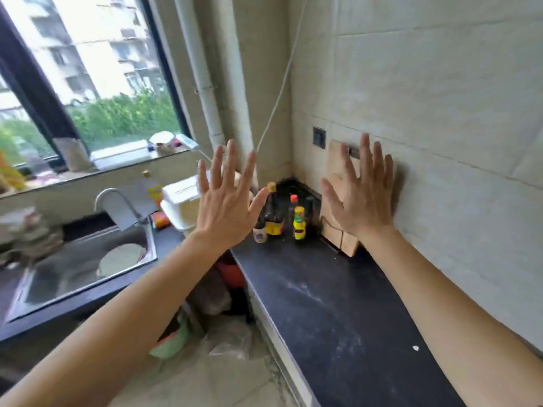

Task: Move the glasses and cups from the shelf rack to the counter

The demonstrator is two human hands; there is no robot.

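Dark counter (332, 312), dusty and streaked, along the tiled wall, its near stretch bare.

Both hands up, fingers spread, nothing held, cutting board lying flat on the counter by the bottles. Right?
Not quite. The head view shows the cutting board standing on edge, leaning against the tiled wall, not flat. The rest holds: left hand and right hand are raised, spread and empty, with the bottles beside the board on the counter.

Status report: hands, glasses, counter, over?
Both hands open, empty: left, right. No glasses or shelf rack visible. Long black counter mostly bare.
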